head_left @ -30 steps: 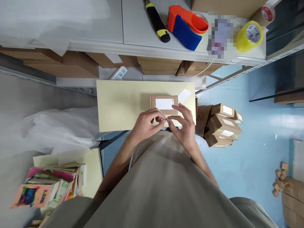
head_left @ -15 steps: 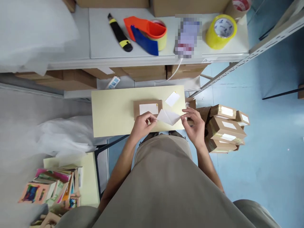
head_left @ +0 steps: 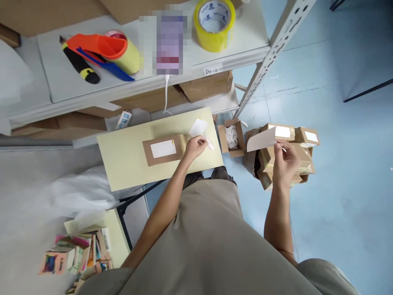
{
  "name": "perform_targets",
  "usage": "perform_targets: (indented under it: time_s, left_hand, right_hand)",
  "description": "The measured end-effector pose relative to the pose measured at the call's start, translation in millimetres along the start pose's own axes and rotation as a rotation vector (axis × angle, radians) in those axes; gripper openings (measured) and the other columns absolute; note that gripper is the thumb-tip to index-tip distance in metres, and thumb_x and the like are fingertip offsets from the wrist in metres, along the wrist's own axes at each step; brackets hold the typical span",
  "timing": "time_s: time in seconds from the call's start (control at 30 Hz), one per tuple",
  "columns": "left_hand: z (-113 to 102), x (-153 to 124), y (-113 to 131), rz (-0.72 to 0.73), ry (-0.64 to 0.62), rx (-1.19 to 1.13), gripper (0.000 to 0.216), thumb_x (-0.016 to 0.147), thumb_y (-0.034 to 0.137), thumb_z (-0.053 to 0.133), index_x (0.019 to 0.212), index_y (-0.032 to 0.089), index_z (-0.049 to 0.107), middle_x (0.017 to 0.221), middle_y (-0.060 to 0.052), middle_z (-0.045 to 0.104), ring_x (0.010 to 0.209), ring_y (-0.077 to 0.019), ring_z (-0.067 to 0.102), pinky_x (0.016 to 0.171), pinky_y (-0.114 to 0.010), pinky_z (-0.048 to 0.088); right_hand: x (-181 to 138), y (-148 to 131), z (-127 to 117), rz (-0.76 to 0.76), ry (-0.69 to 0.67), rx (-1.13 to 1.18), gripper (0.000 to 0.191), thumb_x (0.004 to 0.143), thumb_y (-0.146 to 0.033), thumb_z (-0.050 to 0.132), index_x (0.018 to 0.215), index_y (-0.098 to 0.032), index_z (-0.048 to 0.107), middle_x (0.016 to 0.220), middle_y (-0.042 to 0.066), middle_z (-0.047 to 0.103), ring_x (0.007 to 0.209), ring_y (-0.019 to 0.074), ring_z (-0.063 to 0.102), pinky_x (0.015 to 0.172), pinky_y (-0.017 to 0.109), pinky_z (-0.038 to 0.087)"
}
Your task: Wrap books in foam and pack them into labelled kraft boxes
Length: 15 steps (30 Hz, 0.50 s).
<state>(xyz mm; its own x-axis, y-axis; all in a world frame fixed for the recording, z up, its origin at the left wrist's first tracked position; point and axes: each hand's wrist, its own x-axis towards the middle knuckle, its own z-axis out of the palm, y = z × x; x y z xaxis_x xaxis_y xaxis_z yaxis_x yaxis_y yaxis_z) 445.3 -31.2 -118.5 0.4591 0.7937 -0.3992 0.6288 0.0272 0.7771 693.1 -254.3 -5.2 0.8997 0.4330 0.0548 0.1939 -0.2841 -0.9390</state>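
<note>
Pinching slip point(head_left: 209, 144) in left hand point(head_left: 194, 147) beside box point(head_left: 162, 149) on counter point(head_left: 129, 159); gripping sheet point(head_left: 260, 140) in right hand point(head_left: 284, 164). Read on far shelf tag point(head_left: 213, 70): roughly "D5-a-1".

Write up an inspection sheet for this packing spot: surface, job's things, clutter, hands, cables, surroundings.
Surface: pale yellow table, bearing a parcel and a slip.
Job's things: brown parcel with a white label lies flat; white sheet held above the floor boxes; white strip at the left fingertips.
Clutter: loose slip near the table's far edge; open box of white scraps on the floor.
Hands: left hand pinches the strip beside the parcel; right hand pinches the sheet.
Cables: white cable hangs from the shelf.
Surroundings: tape roll, tape dispenser and knife on the shelf; labelled boxes stacked on the blue floor.
</note>
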Motion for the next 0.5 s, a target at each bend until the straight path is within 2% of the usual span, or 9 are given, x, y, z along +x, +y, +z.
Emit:
perform_targets:
  time_s: [0.13, 0.27, 0.5]
  left_hand:
    - [38, 26, 30, 0.065, -0.086, 0.131, 0.011, 0.084, 0.025, 0.067, 0.082, 0.022, 0.077, 0.094, -0.004, 0.083, 0.091, -0.0235, 0.076, 0.091, -0.033, 0.057]
    - [70, 51, 55, 0.067, -0.143, 0.256, 0.011, 0.085, 0.024, 0.071, 0.085, 0.022, 0.081, 0.098, -0.005, 0.085, 0.095, -0.0253, 0.077, 0.093, -0.033, 0.057]
    - [112, 83, 77, 0.139, -0.260, 0.396, 0.011, 0.088, 0.027, 0.075, 0.092, 0.023, 0.085, 0.106, -0.007, 0.086, 0.107, -0.0283, 0.079, 0.098, -0.034, 0.057]
  right_hand:
    - [-2, 11, -8, 0.032, 0.001, 0.003, 0.036, 0.097, -0.058, 0.075, 0.093, -0.022, 0.074, 0.109, 0.010, 0.081, 0.111, 0.0286, 0.077, 0.105, 0.050, 0.061]
    - [-14, 14, -11, 0.055, 0.003, 0.031, 0.034, 0.100, -0.056, 0.073, 0.095, -0.023, 0.074, 0.112, 0.010, 0.080, 0.113, 0.0283, 0.077, 0.106, 0.050, 0.061]
    - [-31, 10, -17, 0.070, -0.060, 0.073, 0.028, 0.104, -0.052, 0.072, 0.095, -0.025, 0.075, 0.113, 0.010, 0.081, 0.120, 0.0296, 0.075, 0.110, 0.051, 0.059]
